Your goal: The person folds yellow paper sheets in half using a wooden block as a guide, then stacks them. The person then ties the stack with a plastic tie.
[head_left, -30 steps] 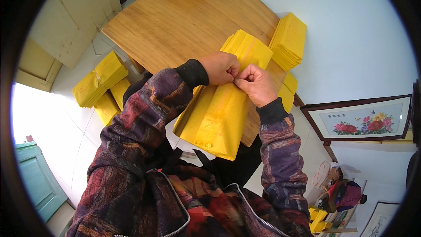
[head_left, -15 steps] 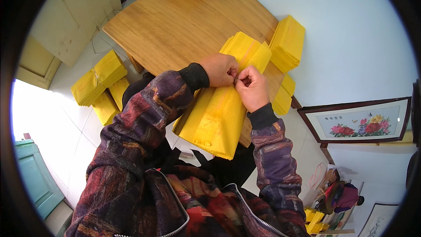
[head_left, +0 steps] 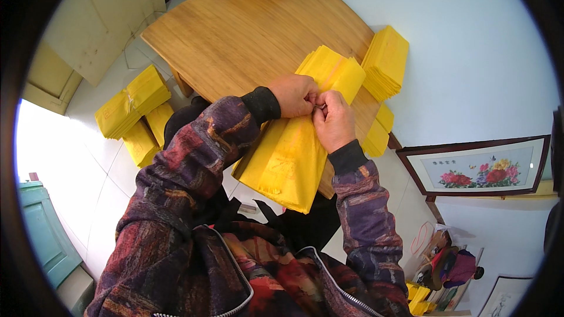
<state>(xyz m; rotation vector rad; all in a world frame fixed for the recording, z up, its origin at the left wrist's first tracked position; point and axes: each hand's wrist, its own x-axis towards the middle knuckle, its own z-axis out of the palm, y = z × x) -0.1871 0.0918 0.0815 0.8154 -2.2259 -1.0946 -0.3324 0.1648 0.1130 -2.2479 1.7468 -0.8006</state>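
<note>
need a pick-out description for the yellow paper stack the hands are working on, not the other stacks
Start at the round wooden table. At its near edge, a long stack of yellow paper overhangs toward the person. Unlike the other yellow piles, it alone lies under both hands, the left hand and right hand pinching its top sheet together.

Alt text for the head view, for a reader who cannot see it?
Both hands, left hand and right hand, pinch a stack of yellow paper sheets hanging over the edge of a wooden table. More yellow paper stacks lie on the table and floor.
</note>
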